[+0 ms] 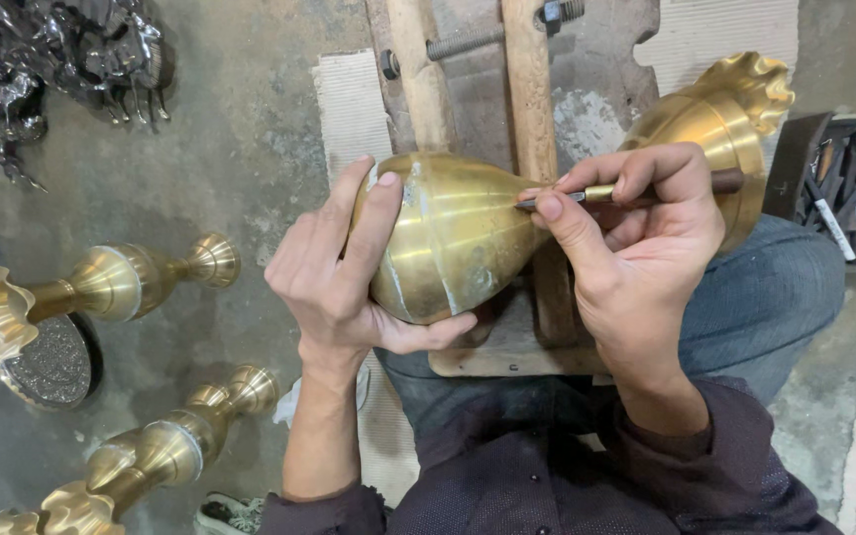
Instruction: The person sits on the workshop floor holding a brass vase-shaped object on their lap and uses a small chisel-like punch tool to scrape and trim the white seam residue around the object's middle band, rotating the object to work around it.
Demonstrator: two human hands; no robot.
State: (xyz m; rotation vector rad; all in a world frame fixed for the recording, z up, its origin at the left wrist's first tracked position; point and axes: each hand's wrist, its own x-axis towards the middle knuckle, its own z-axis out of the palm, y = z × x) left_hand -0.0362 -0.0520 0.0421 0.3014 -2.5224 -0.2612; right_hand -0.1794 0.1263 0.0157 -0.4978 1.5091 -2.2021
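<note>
Two brass candlesticks (101, 287) are lying on the stained concrete floor (240, 139). A brass vase (448, 238) is being cupped by the left hand (334, 267) over a wooden frame (527, 79); a scribing tool (606, 193) is being pinched by the right hand (636, 248).

Three brass vases: one (468, 233) at centre, two (101, 287) (160, 451) lying at left. Two hands (334, 267) (636, 248). One engraving tool (626, 190).

Your vase (458, 238) rests on the wooden stand (522, 99) at frame centre; two finished vases (101, 287) lie at lower left, tools (844, 188) at right.
</note>
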